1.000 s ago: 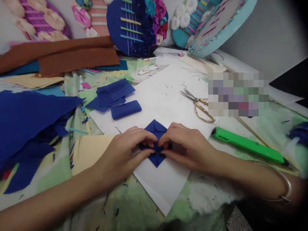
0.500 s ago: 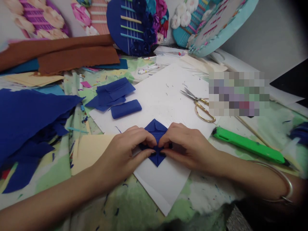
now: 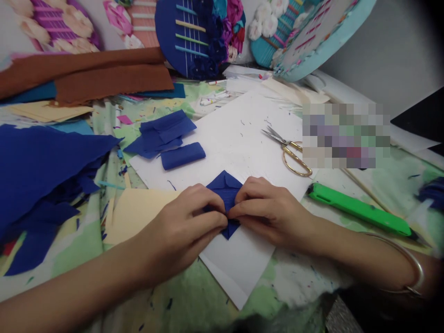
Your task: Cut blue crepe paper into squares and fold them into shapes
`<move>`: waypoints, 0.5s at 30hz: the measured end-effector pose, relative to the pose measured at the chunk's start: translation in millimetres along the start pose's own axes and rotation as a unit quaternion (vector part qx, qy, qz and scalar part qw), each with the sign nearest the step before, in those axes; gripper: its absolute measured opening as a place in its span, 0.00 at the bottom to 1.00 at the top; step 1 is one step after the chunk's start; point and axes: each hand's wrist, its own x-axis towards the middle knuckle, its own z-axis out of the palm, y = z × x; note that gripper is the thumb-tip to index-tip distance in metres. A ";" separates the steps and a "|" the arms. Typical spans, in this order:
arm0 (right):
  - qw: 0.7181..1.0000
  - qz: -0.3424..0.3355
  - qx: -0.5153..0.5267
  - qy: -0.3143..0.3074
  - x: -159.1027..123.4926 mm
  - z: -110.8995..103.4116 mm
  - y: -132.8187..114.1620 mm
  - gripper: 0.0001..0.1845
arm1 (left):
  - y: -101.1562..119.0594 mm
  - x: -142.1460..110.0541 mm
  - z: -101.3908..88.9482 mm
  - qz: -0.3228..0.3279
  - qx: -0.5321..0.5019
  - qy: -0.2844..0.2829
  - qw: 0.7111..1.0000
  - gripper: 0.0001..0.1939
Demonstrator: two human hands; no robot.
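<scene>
A small diamond of folded blue crepe paper (image 3: pixel 225 183) lies on a white board (image 3: pixel 239 273) between my hands. My left hand (image 3: pixel 194 222) grips its middle from the left, with thumb and fingers closed at the centre. My right hand (image 3: pixel 265 206) pinches the same spot from the right, its fingertips close to those of the left. The paper's side corners and part of its lower half are hidden under my fingers. Beyond it on the board are a rolled blue piece (image 3: pixel 183 156) and several cut blue pieces (image 3: pixel 166 132).
Gold-handled scissors (image 3: pixel 293 155) lie half open at the right, near a green utility knife (image 3: pixel 359 208). At left are a large blue crepe sheet (image 3: pixel 45 171) and a cream sheet (image 3: pixel 138 210). Brown crepe (image 3: pixel 114 81) and decorated round boards (image 3: pixel 173 37) stand behind.
My left hand has turned so its fingers reach over the paper's centre and its thumb is tucked underneath. My right fingertips have shifted slightly at the middle. The camera view has drifted a little.
</scene>
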 end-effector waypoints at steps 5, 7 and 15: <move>1.000 0.002 0.005 -0.001 0.0 -0.1 0.5 0.09 | 2.5 -6.4 -12.5 0.110 0.070 -0.072 0.989 0.10; 1.000 0.003 0.008 -0.001 0.0 -0.4 0.4 0.09 | 3.3 -7.6 -17.8 0.140 0.110 -0.093 0.980 0.12; 1.000 0.007 0.009 -0.009 0.6 -1.0 -0.3 0.09 | 1.6 -14.1 -22.3 0.133 0.111 -0.172 0.970 0.17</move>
